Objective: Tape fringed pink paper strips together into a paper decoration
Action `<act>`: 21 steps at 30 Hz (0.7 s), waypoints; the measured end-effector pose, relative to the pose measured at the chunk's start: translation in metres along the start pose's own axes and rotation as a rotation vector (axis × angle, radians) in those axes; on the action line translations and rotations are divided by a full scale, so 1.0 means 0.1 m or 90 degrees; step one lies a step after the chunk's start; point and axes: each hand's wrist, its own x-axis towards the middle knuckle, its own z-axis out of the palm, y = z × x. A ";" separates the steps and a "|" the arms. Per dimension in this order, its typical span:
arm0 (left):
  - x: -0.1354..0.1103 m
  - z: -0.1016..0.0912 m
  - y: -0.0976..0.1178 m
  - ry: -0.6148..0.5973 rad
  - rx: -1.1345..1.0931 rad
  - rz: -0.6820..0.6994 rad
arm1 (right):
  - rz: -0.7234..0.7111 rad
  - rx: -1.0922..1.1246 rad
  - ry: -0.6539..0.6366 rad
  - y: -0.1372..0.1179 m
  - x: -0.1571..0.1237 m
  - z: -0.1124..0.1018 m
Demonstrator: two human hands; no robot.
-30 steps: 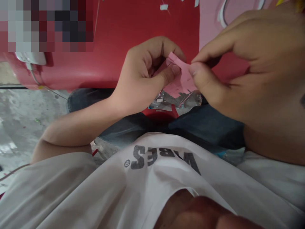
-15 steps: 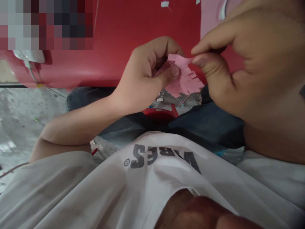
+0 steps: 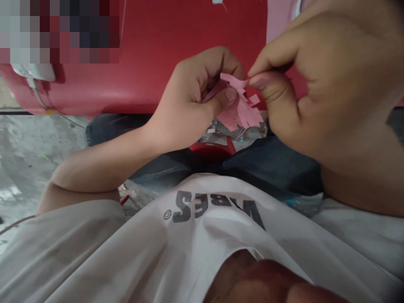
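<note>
A piece of fringed pink paper (image 3: 244,111), its edge cut into short tabs, is held up in front of the red table's edge. My left hand (image 3: 195,94) is closed on it, with the thumb pressed over the paper and the fingers curled behind. My right hand (image 3: 303,88) pinches a narrow strip at the paper's upper right between thumb and forefinger. A small square tab stands out below the right thumb. The paper's back part is hidden by my left fingers.
The red table (image 3: 176,25) spans the far side, with a pink sheet (image 3: 277,19) at its right and a white scrap (image 3: 217,1) at the back. A white charger (image 3: 34,71) with a cable lies at the left. A red stool (image 3: 214,149) shows between my legs, and scraps litter the floor.
My right hand has moved a little left, closer to my left hand. The pink paper's fringe has shifted and bunched slightly, and one square tab now stands out.
</note>
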 end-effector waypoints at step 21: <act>0.02 0.00 0.00 0.020 0.068 0.053 | 0.055 -0.014 -0.008 -0.02 0.00 0.00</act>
